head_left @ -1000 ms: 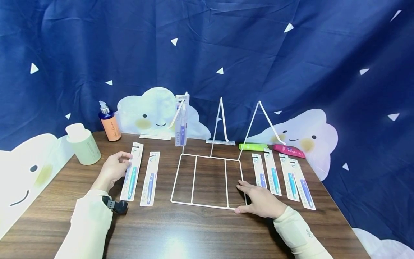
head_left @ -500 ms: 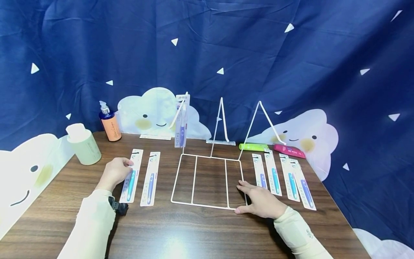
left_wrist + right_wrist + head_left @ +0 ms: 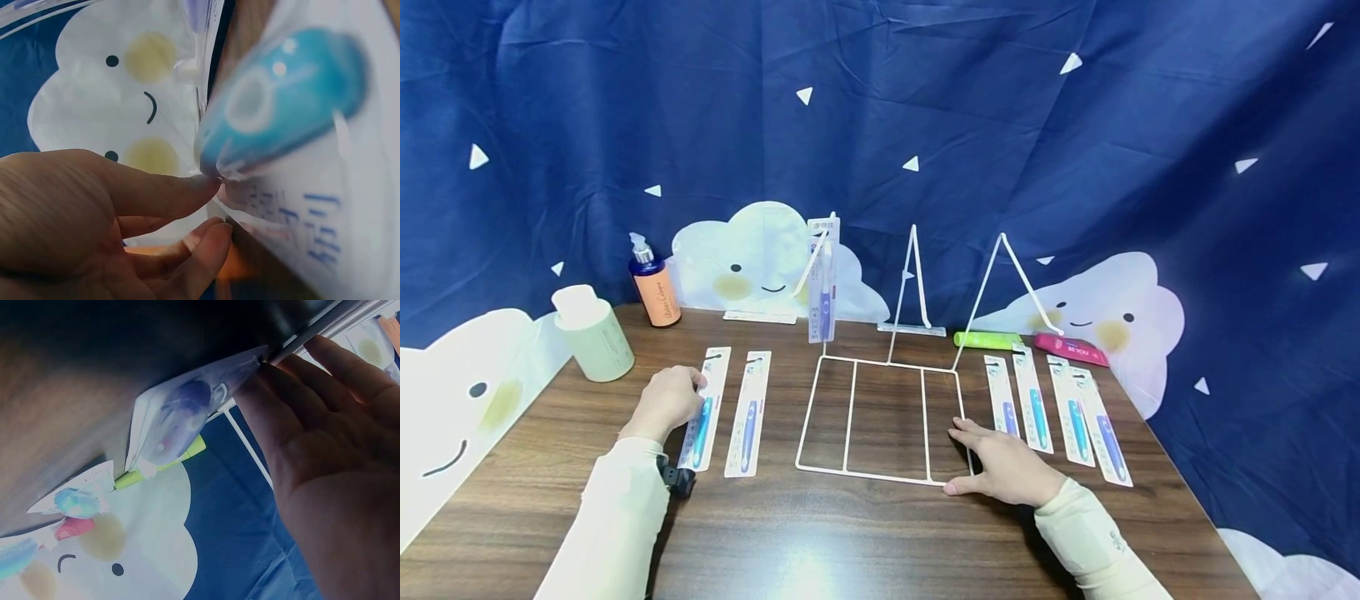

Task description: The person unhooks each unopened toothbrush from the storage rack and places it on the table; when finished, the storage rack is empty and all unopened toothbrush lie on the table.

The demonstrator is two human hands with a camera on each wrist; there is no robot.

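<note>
1. Leftmost on the counter (image 3: 865, 533), a packaged toothbrush with a teal handle (image 3: 703, 410) lies flat, and the left hand (image 3: 664, 402) rests on its near half with fingers curled over the pack's edge; the left wrist view shows the fingertips (image 3: 209, 182) touching that edge.
2. Just beside it lies a second pack with a blue handle (image 3: 748, 413).
3. At the middle sits a white wire rack (image 3: 880, 417); the right hand (image 3: 1003, 468) lies flat and relaxed at its near right corner, fingers straight, gripping nothing.
4. Four more toothbrush packs (image 3: 1056, 408) lie right of the rack, one touching the right hand's fingers in the right wrist view.
5. Another pack (image 3: 822, 279) stands upright at the back, with a green tube (image 3: 988, 339) and a pink tube (image 3: 1070, 349) near it.
6. A pump bottle (image 3: 655, 283) and a pale jar (image 3: 593, 335) stand at the left rear.
7. Dark wood grain covers the counter; a navy curtain (image 3: 925, 108) with white clouds hangs behind.
8. Both wrist views are blurred and very close; print on the packs cannot be read.
</note>
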